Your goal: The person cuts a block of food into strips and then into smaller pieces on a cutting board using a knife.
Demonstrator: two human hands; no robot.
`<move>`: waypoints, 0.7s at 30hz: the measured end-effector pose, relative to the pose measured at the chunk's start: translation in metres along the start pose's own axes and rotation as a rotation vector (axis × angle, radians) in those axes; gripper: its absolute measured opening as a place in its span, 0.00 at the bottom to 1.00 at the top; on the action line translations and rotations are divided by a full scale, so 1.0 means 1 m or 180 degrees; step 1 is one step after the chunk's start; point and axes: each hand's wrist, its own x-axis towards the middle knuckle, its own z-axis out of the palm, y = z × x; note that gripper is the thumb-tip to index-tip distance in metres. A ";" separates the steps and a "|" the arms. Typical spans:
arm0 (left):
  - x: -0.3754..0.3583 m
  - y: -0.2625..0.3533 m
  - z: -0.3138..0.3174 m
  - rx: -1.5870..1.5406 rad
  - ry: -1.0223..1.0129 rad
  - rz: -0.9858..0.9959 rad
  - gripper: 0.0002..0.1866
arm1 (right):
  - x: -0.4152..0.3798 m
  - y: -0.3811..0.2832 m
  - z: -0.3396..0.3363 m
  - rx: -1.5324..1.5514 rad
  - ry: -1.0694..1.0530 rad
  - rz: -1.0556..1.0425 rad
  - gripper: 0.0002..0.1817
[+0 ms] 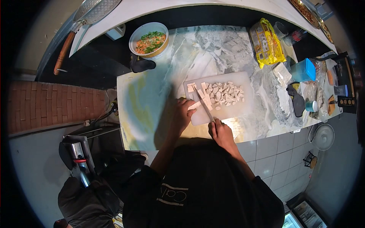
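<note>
A white cutting board [243,79] lies on the counter in front of me. My right hand [221,133] is wrapped round the handle of a knife [206,107], whose blade slants across the board to the far left. Just left of the blade, my left hand [185,108] has its fingers closed on a pale strip of food [194,105]. More pinkish-beige strips [205,93] lie beside and under the blade. A heap of small cut slices [225,94] covers the board's middle and right.
A bowl of chopped orange and green vegetables [151,42] stands at the back left near a dark cloth [142,64]. At the right are a yellow packet [268,43], a blue-lidded container [303,70], a dark mitt [295,99] and a small jar [311,106].
</note>
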 end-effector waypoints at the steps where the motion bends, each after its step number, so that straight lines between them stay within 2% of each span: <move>1: -0.001 -0.002 0.000 0.0053 -0.0068 -0.0013 0.15 | 0.000 0.000 0.001 0.0036 0.0224 -0.0108 0.09; 5: -0.001 -0.003 0.002 0.0107 -0.0092 -0.0012 0.14 | 0.000 0.001 -0.003 0.0066 0.0303 -0.0082 0.09; 7: -0.001 -0.006 0.003 0.0002 -0.0048 0.0074 0.14 | 0.000 0.001 -0.006 -0.0111 -0.0046 0.0104 0.14; 21: -0.001 -0.006 -0.001 0.0136 -0.0098 0.0235 0.13 | 0.001 -0.003 -0.005 -0.0238 -0.0223 0.0140 0.15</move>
